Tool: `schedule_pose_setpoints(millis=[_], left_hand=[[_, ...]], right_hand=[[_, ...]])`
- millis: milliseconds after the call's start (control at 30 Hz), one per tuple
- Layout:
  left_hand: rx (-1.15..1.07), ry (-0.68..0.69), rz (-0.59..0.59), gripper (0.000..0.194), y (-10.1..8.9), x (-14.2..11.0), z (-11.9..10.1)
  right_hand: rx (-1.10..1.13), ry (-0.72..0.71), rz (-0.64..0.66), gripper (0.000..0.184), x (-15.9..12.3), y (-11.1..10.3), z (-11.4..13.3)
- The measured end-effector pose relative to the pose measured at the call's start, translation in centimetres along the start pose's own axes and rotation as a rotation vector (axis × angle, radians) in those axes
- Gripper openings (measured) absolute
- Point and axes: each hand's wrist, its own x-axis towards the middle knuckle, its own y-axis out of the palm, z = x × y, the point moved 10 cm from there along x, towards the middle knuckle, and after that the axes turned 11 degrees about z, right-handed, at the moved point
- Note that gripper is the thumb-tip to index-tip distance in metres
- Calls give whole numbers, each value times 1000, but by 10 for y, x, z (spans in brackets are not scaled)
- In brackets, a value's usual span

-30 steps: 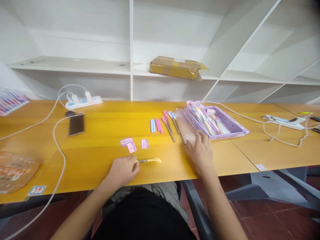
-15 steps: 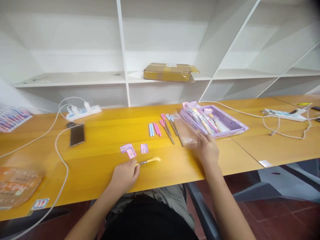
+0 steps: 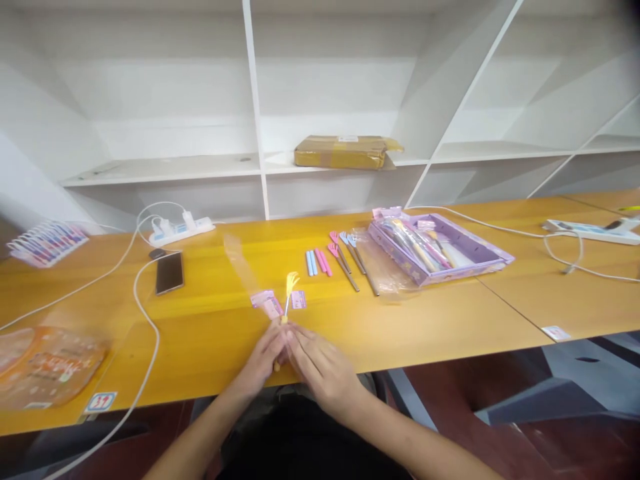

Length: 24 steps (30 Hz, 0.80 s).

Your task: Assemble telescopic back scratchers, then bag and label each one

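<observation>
Both my hands have come together near the table's front edge around a small yellow back scratcher (image 3: 291, 287) with a claw-shaped head, which points up and away from me. My left hand (image 3: 264, 357) is closed on its handle, and the handle's end shows below the fingers. Against the neck, my right hand (image 3: 320, 367) pinches from the other side; its fingertips are partly hidden. A clear plastic strip (image 3: 240, 260) stretches beyond my left hand; I cannot tell whether it is held. Purple and pink printed cards (image 3: 270, 305) lie just past the claw.
Pink (image 3: 340, 253) and blue back scratchers (image 3: 357, 257) lie beside pink and blue tubes (image 3: 317, 262). Clear bags (image 3: 383, 270) adjoin a purple tray (image 3: 465, 270) of wrapped items. Leftward are a phone (image 3: 170, 273), a white cable (image 3: 150, 313), a power strip (image 3: 183, 230) and an orange pouch (image 3: 60, 367).
My right hand has left the clear bags by the tray and joined my left. The yellow back scratcher has swung from lying sideways to upright. A clear strip now shows near the cards.
</observation>
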Motion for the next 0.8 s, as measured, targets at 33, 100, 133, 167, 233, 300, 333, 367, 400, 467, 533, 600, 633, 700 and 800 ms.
schedule_pose_setpoints(millis=[33,100,133,167,233,300,333,367,400,467,533,600,633,700,800], left_hand=[[-93,39,-35,67,-3,-1,-1],[-216,92,-79,68,-7,-2,-3],[-247,94,-82,69,-8,-3,-3],[-262,85,-81,68,-7,-3,-2],[-251,63,-111,61,-8,-4,0],[-208,54,-164,53,-12,-6,-1],[-175,60,-181,49,-14,-8,-5],[-138,71,-190,47,-15,-8,-9],[-94,81,-187,47,-15,-9,-15],[23,95,-120,49,-8,-8,-28],[136,107,20,46,7,-6,-37],[213,99,179,40,27,-5,-39],[239,88,232,38,34,-5,-38],[283,68,254,35,39,-5,-36],[340,87,199,31,36,-4,-39]], right_hand=[[-6,9,7,60,1,6,2],[-25,29,22,54,1,15,-2],[-34,35,41,52,0,18,-7],[-39,35,62,50,-1,21,-12],[-11,-2,105,49,-4,24,-18],[118,-44,122,53,-8,23,-22],[224,-29,101,54,-9,19,-27],[354,19,62,54,-10,16,-36],[496,97,11,52,-12,13,-48],[793,282,-74,45,-16,17,-73],[1045,423,-73,40,-17,35,-86],[1229,525,7,37,-17,57,-89],[1297,570,47,35,-18,67,-89],[1397,642,72,36,-22,81,-91],[1481,685,-39,37,-28,82,-99]])
